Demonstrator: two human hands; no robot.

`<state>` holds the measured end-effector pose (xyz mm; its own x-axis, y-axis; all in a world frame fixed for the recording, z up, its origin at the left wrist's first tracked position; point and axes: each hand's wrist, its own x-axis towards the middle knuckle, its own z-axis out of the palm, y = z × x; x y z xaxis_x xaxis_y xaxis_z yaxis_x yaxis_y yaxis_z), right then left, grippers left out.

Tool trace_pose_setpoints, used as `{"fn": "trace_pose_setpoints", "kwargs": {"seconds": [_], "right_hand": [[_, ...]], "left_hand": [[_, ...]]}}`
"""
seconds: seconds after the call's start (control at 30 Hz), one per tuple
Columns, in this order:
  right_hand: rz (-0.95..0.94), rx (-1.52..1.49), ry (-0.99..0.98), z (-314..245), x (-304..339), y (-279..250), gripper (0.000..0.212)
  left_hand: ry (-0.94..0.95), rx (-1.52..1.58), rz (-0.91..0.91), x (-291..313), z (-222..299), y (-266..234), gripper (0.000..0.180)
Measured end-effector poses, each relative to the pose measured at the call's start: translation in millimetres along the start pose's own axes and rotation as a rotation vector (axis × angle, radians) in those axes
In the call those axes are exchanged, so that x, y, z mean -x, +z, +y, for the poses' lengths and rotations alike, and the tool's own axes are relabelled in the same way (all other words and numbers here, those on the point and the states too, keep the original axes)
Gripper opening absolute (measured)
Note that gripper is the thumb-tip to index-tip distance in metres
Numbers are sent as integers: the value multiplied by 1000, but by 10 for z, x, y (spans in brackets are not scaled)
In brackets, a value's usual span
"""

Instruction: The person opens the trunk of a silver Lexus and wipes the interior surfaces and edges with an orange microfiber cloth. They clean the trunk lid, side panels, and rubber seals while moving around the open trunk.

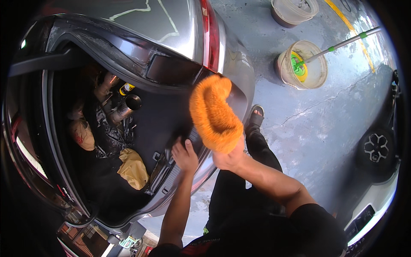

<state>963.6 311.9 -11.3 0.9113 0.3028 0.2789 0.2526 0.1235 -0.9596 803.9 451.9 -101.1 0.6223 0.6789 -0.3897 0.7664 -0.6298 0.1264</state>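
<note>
My right hand (229,157) is closed on one end of a fluffy orange microfiber cloth (214,115). The cloth is bunched and folded over, above the rear corner of a grey car (180,28), just below its red tail light (210,40). Whether the cloth touches the bodywork I cannot tell. At the sill of the open boot (156,109), my left hand (186,156) has its fingers stretched out and holds nothing. It is over the edge of the dark boot floor, near the trim.
In the boot lie a tan bag (133,168), a brown paper-like bundle (81,134), a metal cylinder (127,105) and a yellow-labelled bottle (126,88). On the blue-grey floor stand a bucket (284,64) with a green-headed mop and another bucket (295,13). Another car's wheel (376,147) is at right.
</note>
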Motion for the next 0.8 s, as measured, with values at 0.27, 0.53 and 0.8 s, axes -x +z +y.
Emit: {"fn": "trace_pose_setpoints", "kwargs": {"seconds": [0.27, 0.53, 0.8], "right_hand": [[-115, 267, -273, 69, -690, 242, 67], [-236, 235, -316, -356, -1161, 459, 66], [-267, 309, 60, -598, -841, 158, 47]], "left_hand": [[218, 64, 389, 14, -118, 302, 50], [139, -107, 297, 10, -104, 427, 48], [70, 74, 292, 91, -6, 174, 43]]}}
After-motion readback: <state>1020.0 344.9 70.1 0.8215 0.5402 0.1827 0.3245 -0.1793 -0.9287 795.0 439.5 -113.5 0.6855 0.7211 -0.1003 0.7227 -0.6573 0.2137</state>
